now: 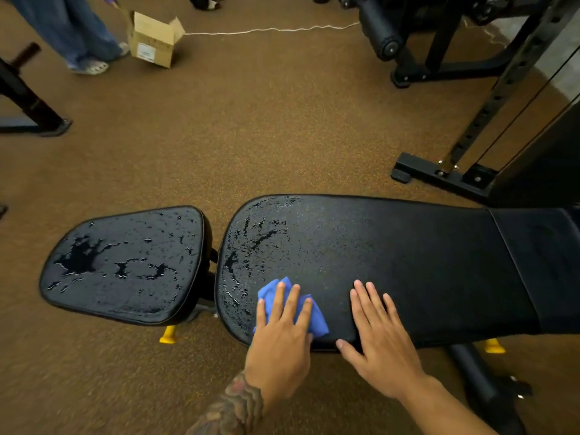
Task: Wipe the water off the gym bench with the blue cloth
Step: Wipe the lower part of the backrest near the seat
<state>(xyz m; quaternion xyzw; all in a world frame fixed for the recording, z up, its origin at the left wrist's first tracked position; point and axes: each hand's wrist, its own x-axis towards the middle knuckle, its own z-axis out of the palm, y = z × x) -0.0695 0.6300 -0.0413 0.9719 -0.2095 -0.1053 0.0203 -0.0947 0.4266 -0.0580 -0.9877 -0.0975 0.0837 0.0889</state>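
Note:
A black padded gym bench (408, 262) lies across the lower half of the view, its long back pad on the right and a separate seat pad (125, 265) on the left. Water beads and puddles cover the seat pad and the left end of the back pad (248, 246). My left hand (282, 334) presses flat on a crumpled blue cloth (317, 321) at the near edge of the back pad, beside the wet patch. My right hand (376, 334) rests flat and empty on the dry part of the pad, fingers spread.
Brown speckled floor surrounds the bench. A black rack base (439, 174) and cable upright stand at the right, more black equipment at far right and far left. A person's legs (78, 36) and an open cardboard box (153, 39) are at the far left.

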